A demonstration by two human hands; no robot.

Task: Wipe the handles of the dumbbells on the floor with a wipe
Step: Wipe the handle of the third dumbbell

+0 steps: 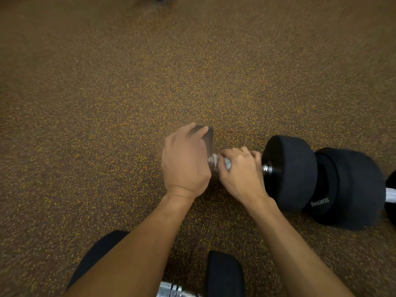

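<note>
on speckled floor [107,103], right grip [240,168] clenches a wipe [227,166] round the dumbbell handle [266,168]; left grip [185,159] seemingly clasps its end [209,137].

Dim, warm light is falling on the speckled floor [150,93], edges blurring and darkening
Soft light is brightening the middle ground, while the far strip and the left and right corners are dimming and smearing under wide-angle stretch. The left hand [185,161] is blurring at its fingertips, and the dumbbell [289,170] head under it is smearing into a grey patch. The right hand [240,174] and wipe [227,166] are showing sharper. Chrome by the right head is glinting, and a chrome bar [171,291] at the near edge is glaring. Soft shadows are pooling under both hands; the black heads are swallowing detail
</note>
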